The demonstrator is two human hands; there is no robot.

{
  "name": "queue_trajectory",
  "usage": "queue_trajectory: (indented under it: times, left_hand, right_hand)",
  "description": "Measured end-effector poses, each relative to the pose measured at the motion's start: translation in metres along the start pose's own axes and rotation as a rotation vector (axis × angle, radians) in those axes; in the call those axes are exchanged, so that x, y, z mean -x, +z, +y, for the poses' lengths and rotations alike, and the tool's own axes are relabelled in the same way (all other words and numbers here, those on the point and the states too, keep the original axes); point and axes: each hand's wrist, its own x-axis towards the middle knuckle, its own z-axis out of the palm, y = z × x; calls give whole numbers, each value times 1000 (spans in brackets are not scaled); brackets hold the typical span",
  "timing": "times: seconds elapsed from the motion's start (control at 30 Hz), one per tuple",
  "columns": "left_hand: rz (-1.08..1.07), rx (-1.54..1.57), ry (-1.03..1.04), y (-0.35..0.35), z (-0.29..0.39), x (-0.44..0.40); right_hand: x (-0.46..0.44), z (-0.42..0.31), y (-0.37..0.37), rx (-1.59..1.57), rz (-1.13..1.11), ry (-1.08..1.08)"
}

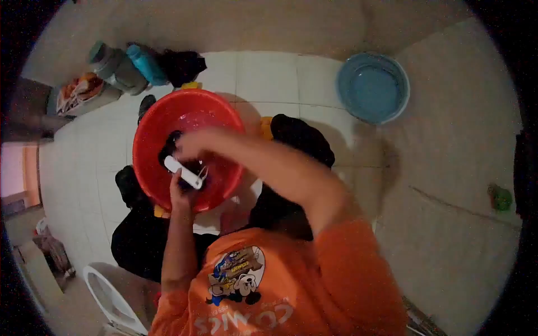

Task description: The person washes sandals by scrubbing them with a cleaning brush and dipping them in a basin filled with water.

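Note:
A red basin (143, 159) stands on the tiled floor between my legs, with some water and a dark item (168, 147) inside. Over its near side, my left hand (180, 193) is closed round a white oblong object (184, 172) with a thin loop at its lower end. My right hand (191, 144) reaches in from the right, just above the white object and beside the dark item. Its fingers are blurred, so what they hold cannot be made out.
A blue-grey tub (372, 88) holding water sits at the back right. Along the back left are a basket (84, 96) of items, a grey-green container (120, 70), a blue bottle (147, 64) and dark cloth (182, 66). A white toilet seat (115, 297) is at the lower left.

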Motion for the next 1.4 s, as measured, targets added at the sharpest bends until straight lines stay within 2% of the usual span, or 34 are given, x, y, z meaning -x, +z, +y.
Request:
queue_trajectory:
  times: [0.03, 0.07, 0.1, 0.13, 0.17, 0.23, 0.27, 0.3, 0.33, 0.37, 0.4, 0.43, 0.47, 0.5, 0.53, 0.57, 0.6, 0.63, 0.7, 0.8, 0.83, 0.93, 1.0, 1.03, 1.1, 1.13, 1.2, 1.23, 1.3, 1.33, 1.4]
  left_hand:
    - [177, 0, -136, -27, 13, -29]
    - [151, -61, -140, -43, 31, -45]
    - [132, -142, -103, -18, -13, -19]
    - [209, -147, -109, 12, -18, 9]
    - [153, -141, -71, 2, -18, 13]
    - [240, -122, -190, -10, -15, 8]
    - [241, -128, -192, 0, -12, 11]
    - [171, -222, -147, 20, -7, 19]
    - [117, -295, -97, 54, -4, 40]
    - [120, -296, -97, 45, -6, 32]
    - [206, -302, -201, 25, -7, 17]
    - [297, -307, -305, 16, -9, 10]
    - [335, -274, -330, 15, -9, 9]
    - [341, -277, -330, 4, -10, 5]
    - [327, -326, -283, -17, -9, -3]
    - [283, -362, -231, -34, -12, 2]
    - [357, -392, -240, -7, -9, 14]
    - [360, -391, -239, -3, -7, 17]
    - [306, -275, -318, 1, -9, 13]
    - [328, -196, -345, -20, -15, -3]
    - [337, -195, -339, -31, -16, -8]
    - [333, -343, -340, -48, -18, -15]
    - [354, -524, -294, -45, -21, -16]
    - [365, -519, -300, -40, -19, -11]
    - [442, -574, -240, -38, -20, -11]
    - [442, -574, -239, -45, -19, -13]
    - [360, -437, -332, -62, -18, -18]
    - [358, -436, -336, -53, -19, -16]
    - [324, -536, -139, -24, -20, -10]
    - [324, -534, -137, -27, -20, -9]
    - [253, -765, -123, -32, -19, -3]
  right_hand:
    - [-12, 12, -34, -2, 145, -35]
    - [-19, 36, -76, -114, 238, -108]
    - [47, 95, -98, 78, 395, -277]
    - [85, 117, -125, -517, 604, 215]
    - [96, 196, -132, -31, 811, -121]
    - [162, 263, -129, -894, 1064, 296]
    - [201, 264, -130, -707, 1091, 538]
    - [222, 372, -96, 319, 905, 721]
    - [270, 451, -70, 204, 869, 976]
    - [303, 410, -48, 451, 648, 1094]
    - [330, 443, -4, 572, 1088, 939]
    - [353, 471, 26, 566, 1084, 935]
    - [371, 493, 54, -452, 1419, 1117]
    - [381, 507, 74, -1562, 1535, 1118]
    - [378, 506, 94, -1812, 1609, 1077]
    - [386, 496, 108, -1836, 1653, 1002]
    - [387, 497, 113, -1857, 1667, 947]
    - [388, 499, 120, -1830, 1673, 899]
    - [386, 516, 131, -1578, 1634, 777]
    - [385, 550, 146, 62, 1243, 577]
    - [380, 548, 144, 56, 1238, 570]
    - [377, 524, 122, -1171, 1650, 251]
    - [374, 521, 117, -2039, 1708, -49]
    - [376, 520, 110, -2042, 1699, -34]
    - [379, 533, 102, -1992, 1786, 207]
    - [382, 555, 110, -1991, 1786, 206]
    - [387, 608, 133, -1181, 1869, 488]
    - [386, 596, 117, -1177, 1871, 491]
    - [377, 554, 69, -1780, 2011, 747]
    - [384, 548, 74, -1780, 2010, 744]
    - [398, 527, 87, -1475, 1459, 8]
